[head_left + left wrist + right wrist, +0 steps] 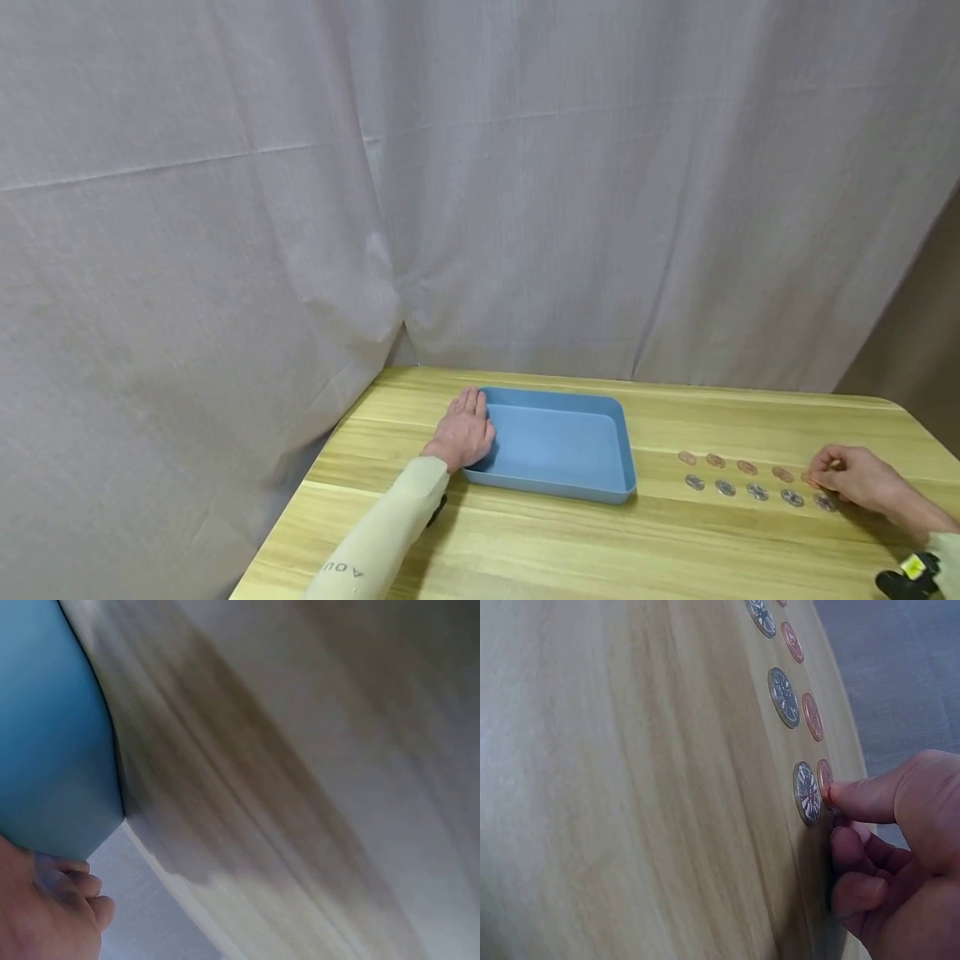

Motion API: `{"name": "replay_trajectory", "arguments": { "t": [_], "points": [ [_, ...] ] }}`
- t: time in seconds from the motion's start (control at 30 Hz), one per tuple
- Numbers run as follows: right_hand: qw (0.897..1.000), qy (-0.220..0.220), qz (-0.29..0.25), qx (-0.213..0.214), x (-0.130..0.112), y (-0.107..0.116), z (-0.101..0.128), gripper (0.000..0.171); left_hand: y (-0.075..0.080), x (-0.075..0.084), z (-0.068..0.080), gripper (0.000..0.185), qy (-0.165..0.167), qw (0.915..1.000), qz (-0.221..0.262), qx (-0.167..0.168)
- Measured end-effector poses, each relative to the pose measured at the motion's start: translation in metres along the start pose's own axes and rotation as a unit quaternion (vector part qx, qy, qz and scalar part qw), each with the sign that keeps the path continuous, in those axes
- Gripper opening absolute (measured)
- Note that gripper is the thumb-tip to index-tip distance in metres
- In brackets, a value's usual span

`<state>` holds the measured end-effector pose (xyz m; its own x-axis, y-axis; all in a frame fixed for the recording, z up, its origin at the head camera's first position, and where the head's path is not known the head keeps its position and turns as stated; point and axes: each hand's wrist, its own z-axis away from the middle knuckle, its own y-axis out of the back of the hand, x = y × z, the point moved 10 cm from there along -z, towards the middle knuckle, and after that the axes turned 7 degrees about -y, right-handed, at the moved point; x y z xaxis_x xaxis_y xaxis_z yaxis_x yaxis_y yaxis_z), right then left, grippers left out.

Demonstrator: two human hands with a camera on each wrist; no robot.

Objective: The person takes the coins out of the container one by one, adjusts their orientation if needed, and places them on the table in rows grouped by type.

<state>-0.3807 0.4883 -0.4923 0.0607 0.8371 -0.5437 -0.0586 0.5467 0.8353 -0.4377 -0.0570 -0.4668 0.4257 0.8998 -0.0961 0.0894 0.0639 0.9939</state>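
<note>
A blue tray (555, 442) lies in the middle of the wooden table (525, 542). My left hand (468, 429) rests flat on its left rim; in the left wrist view the fingers (75, 896) lie beside the tray's corner (52, 750). To the right are two rows of coins, copper ones (716, 460) behind and silver ones (724, 487) in front. My right hand (851, 477) is at the right end of the rows. Its fingertip (844, 796) sits on the edge of a copper coin (823, 776) next to a silver coin (807, 793), and its other fingers are curled.
A pale curtain (450, 208) hangs close behind and to the left of the table. The table's right edge (855, 735) runs just beyond the copper row. Bare wood (600, 550) lies in front of the tray. A black wrist device (911, 575) shows at the bottom right.
</note>
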Motion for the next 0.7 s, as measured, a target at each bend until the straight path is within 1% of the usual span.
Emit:
{"name": "replay_trajectory", "arguments": {
  "t": [0.1,0.17,0.27,0.37,0.53,0.7],
  "points": [
    [1.0,-0.01,0.007,0.01,0.001,0.004,0.001,0.008,0.0,0.002,-0.002,0.06,-0.003,1.0,0.007,-0.002],
    [1.0,-0.013,0.018,0.016,-0.001,0.006,0.003,0.012,0.0,0.003,-0.003,0.06,-0.005,0.9999,0.009,-0.004],
    [0.999,-0.003,0.038,0.032,-0.01,0.016,0.007,0.018,0.0,0.005,-0.005,0.06,-0.008,0.9998,0.013,-0.008],
    [0.997,0.016,0.054,0.052,-0.023,0.027,0.008,0.02,0.001,0.006,-0.007,0.059,-0.01,0.9998,0.017,-0.005],
    [0.998,0.022,0.042,0.047,-0.037,0.035,0.009,0.025,0.008,0.005,-0.009,0.057,-0.02,0.9997,0.008,0.007],
    [0.998,0.034,0.029,0.051,-0.053,0.04,0.011,0.028,0.015,-0.002,-0.006,0.054,-0.031,0.9994,0.006,0.018]
  ]
}}
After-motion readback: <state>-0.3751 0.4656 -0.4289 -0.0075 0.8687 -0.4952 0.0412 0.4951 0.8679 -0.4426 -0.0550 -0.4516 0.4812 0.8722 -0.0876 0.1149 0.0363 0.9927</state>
